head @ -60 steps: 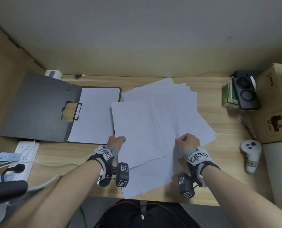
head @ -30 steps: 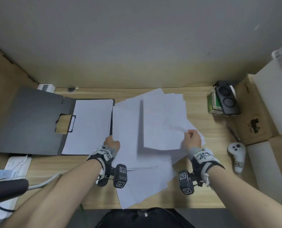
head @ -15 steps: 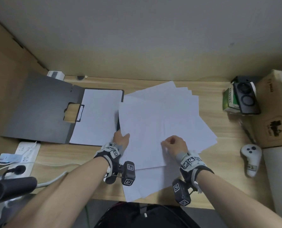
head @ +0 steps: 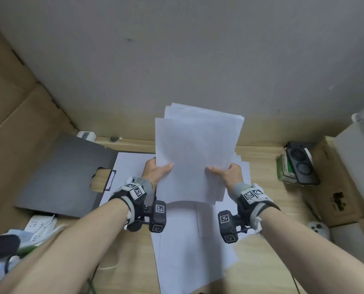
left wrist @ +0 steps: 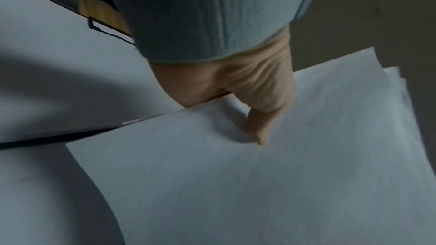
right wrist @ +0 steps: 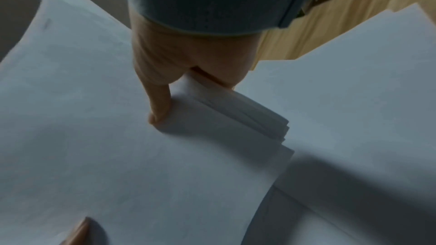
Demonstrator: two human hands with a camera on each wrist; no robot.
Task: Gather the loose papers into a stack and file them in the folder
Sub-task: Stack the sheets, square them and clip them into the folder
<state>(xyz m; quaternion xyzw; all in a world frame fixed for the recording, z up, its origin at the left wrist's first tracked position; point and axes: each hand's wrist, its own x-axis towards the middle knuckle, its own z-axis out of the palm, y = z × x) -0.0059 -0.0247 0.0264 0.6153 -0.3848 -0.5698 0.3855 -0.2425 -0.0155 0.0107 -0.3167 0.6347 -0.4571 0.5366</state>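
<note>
stack [head: 195,158] lifted above desk [head: 259,266] middle | my left hand [head: 155,171] and right hand [head: 230,175] pinch its sides | sheets [head: 189,251] left at front edge | folder [head: 64,177] open back-left, filing not begun

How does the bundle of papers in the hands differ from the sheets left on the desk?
The held stack is lifted and stands nearly upright; the loose sheets lie flat on the desk. The held stack is pinched at both sides by the left hand and right hand; nothing touches the loose sheets. The held stack is roughly squared, corners slightly offset; the loose sheets overlap askew. Both are plain white paper.
</note>
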